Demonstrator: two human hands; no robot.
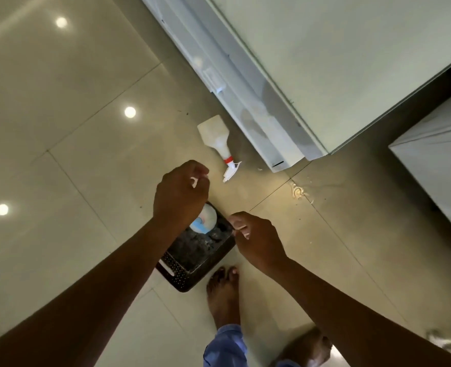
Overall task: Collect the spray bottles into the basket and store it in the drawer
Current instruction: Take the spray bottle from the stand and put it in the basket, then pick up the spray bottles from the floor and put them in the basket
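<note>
A dark perforated basket (192,271) sits on the tiled floor in front of my foot. My left hand (180,193) hovers over its far end, shut on the white trigger head of a spray bottle (206,221) whose pale body with a blue label stands inside the basket. My right hand (256,238) rests at the basket's right rim, fingers curled; whether it grips the rim I cannot tell. A second white spray bottle (217,140) with a red collar lies on its side on the floor beyond the basket.
White cabinet drawers (245,102) run diagonally across the upper right, with another white unit (436,165) at the right edge. My bare foot (223,292) stands just right of the basket. Small debris (298,192) lies on the floor near the cabinet corner.
</note>
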